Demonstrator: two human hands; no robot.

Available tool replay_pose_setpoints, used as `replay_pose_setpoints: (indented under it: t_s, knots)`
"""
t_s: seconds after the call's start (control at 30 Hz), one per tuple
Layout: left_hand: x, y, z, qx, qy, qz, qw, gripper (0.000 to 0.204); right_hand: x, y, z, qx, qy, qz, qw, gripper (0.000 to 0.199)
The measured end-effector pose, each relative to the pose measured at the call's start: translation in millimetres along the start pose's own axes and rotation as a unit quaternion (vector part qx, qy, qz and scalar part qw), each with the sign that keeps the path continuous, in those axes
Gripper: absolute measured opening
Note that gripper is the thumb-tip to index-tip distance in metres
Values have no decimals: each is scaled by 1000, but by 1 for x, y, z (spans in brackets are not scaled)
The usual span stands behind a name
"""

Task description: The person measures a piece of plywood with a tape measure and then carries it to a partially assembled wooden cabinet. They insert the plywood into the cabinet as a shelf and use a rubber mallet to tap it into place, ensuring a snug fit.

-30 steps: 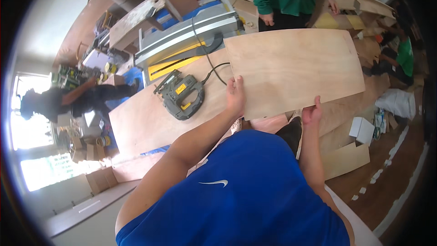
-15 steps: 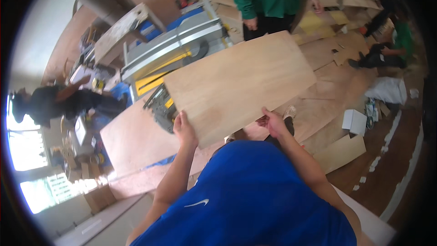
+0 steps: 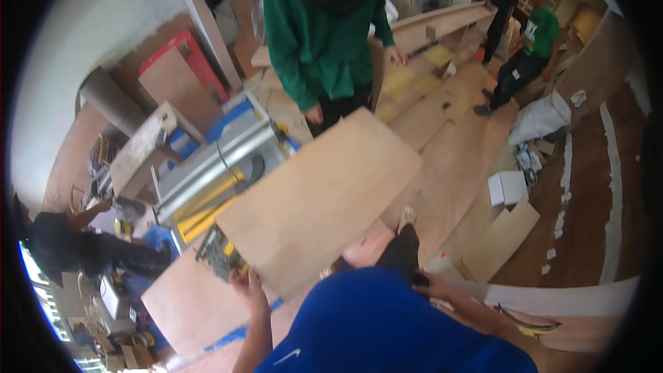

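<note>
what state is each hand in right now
Left hand: holding the wooden panel near a corner.
Right hand: off the panel; open or closed, cannot tell.

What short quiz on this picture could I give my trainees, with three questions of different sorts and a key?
1. True or false: both of the wearer's hands are on the plywood board.
2. The partly hidden jigsaw shows beside which edge of the board? a) left b) right c) far
3. Fill in: the co-worker directly beyond the board wears a ____ top.

Key: 1. False; the left hand holds it, the right hand is off it. 2. a. 3. Green.
</note>
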State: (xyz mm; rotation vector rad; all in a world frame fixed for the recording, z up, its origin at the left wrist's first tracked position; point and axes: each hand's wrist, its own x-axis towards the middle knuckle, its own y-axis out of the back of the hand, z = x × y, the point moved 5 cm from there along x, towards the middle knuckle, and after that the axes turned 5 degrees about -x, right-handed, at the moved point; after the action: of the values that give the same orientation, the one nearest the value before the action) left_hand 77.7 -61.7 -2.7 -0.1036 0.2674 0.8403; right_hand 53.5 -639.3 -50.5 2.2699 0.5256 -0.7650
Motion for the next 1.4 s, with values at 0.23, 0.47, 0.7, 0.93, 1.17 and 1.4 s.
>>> replay_pose_setpoints:
  t_s: [0.23, 0.47, 0.7, 0.93, 1.17, 1.4]
  knots:
    - [-42, -38, 108, 245, -244, -93, 934, 51, -31, 32, -65, -32, 39, 28, 998, 59]
    - [-112, -255, 129, 181, -94, -600, 774, 84, 37, 108, -250, 193, 212, 133, 949, 55]
    - [-71, -284, 113, 159, -18, -550, 820, 83, 118, 17, -309, 575, 141, -55, 804, 37]
    - [-62, -275, 88, 297, -10, -595, 747, 90, 168, 9, -251, 488, 78, -314, 811, 34]
    - [-71, -304, 70, 239, 195, -536, 786, 65, 254, 125, -170, 355, 62, -41, 932, 15]
    - [-68, -304, 65, 216, 300, -535, 759, 56, 326, 294, -83, 40, 43, 330, 942, 20]
